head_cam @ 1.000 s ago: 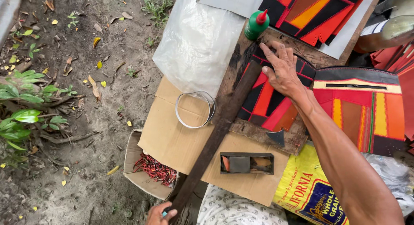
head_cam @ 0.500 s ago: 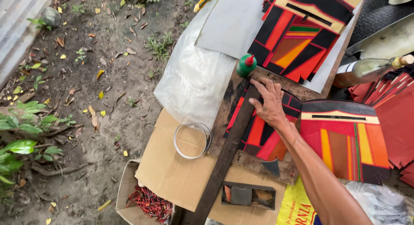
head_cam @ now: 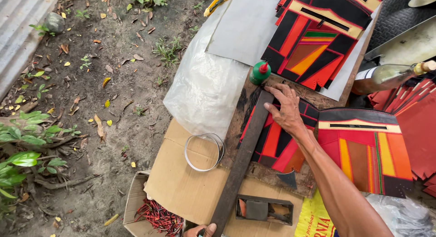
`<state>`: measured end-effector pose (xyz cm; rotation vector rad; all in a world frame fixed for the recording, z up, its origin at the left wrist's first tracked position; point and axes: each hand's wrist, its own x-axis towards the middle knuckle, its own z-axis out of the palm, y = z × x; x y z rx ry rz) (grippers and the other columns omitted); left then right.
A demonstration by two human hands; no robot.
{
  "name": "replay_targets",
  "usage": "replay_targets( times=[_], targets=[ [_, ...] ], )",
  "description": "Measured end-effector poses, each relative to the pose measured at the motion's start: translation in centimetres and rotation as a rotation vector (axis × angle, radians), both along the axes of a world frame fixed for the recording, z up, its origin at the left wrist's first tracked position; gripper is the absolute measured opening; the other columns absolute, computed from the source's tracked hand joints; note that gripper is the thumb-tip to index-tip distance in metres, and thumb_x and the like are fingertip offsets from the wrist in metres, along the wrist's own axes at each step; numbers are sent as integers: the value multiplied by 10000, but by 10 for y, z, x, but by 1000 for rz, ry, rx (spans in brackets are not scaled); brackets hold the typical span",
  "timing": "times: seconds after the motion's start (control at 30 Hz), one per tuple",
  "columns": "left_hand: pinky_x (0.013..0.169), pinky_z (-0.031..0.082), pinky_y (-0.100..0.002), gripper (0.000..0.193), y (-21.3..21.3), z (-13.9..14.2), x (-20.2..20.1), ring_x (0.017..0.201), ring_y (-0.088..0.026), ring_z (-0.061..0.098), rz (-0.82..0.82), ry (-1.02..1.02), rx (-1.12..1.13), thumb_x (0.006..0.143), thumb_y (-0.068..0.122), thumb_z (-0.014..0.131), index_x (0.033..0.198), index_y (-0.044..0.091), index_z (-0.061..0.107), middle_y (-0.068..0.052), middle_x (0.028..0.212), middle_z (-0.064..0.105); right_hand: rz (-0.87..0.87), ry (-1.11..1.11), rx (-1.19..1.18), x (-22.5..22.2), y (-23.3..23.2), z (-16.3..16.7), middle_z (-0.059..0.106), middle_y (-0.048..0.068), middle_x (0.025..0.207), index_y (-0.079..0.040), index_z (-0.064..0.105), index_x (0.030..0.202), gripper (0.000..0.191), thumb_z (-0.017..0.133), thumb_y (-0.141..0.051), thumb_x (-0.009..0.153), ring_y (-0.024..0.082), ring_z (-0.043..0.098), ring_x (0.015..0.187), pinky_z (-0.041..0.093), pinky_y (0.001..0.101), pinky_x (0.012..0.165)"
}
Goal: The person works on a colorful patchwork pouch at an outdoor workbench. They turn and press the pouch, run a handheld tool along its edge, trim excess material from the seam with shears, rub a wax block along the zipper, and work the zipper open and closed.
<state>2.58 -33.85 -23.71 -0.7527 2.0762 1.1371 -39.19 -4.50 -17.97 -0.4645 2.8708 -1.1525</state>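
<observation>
A: Two hands on one long dark bar [head_cam: 243,157]. The right hand [head_cam: 287,111] lies flat with fingers spread, pressing the bar's upper end and the black, red and orange patchwork piece [head_cam: 272,144] beneath it. So that grip is open, a press and not a clasp.

B: And the left hand [head_cam: 202,229]?

A: Only its fingertips show at the bottom edge, touching the bar's lower end. Whether they curl round it I cannot tell.

B: Where does the bar lie?

A: Slantwise, from the worn wooden board [head_cam: 268,171] on the table down across the cardboard sheet [head_cam: 190,191]. A green glue bottle [head_cam: 260,72] with a red tip stands just beside its upper end.

B: What could go wrong?

A: I'd judge the bar could slide. It bridges the board and the softer cardboard, so uneven pressure might skew it over the patchwork. A nudge upward could tip the bottle onto the finished panels [head_cam: 318,37]. The clear ring [head_cam: 204,151] lies near the bar, and a swing leftward could knock it to the dirt [head_cam: 113,96].
</observation>
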Motion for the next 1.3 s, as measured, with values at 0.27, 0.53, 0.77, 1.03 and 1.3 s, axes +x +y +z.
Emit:
replay_targets(
  times=[0.27,0.53,0.77,1.03,1.3],
  targets=[
    [586,507,-289,563,-3,5,-8,561,-113,629,-39,-85,57,847,647,682,687,111,753,-39,538,588,-12,-13,-22,0,-1,2,533,135,1407,-147,641,1379,573,777,-173,823,346,471,1313,336,491,1104],
    [645,556,-258,547,-11,-6,-7,606,-96,701,17,8,15,812,637,713,746,103,808,-26,565,676,-18,2,-39,0,-2,1,542,141,1415,-138,666,1368,570,790,-178,813,343,466,1325,326,478,1112],
    [590,550,-290,522,-2,-7,-5,563,-112,662,111,49,-46,818,602,716,757,97,834,-29,541,652,-26,27,-39,1,-4,-1,581,113,1371,-132,678,1363,574,803,-165,804,314,508,1259,364,465,1073],
    [524,483,-302,448,0,-7,-3,497,-131,567,152,-16,-139,813,540,747,762,106,842,-47,501,558,-39,33,-39,2,-7,-4,582,123,1357,-134,683,1359,563,812,-178,813,322,510,1256,363,493,1059],
    [539,538,-276,463,-2,-6,-12,498,-100,637,171,46,-102,810,544,748,744,95,842,-21,489,627,-50,32,-39,2,-10,0,580,117,1356,-131,681,1362,561,811,-178,818,317,508,1241,354,495,1054]
  ],
)
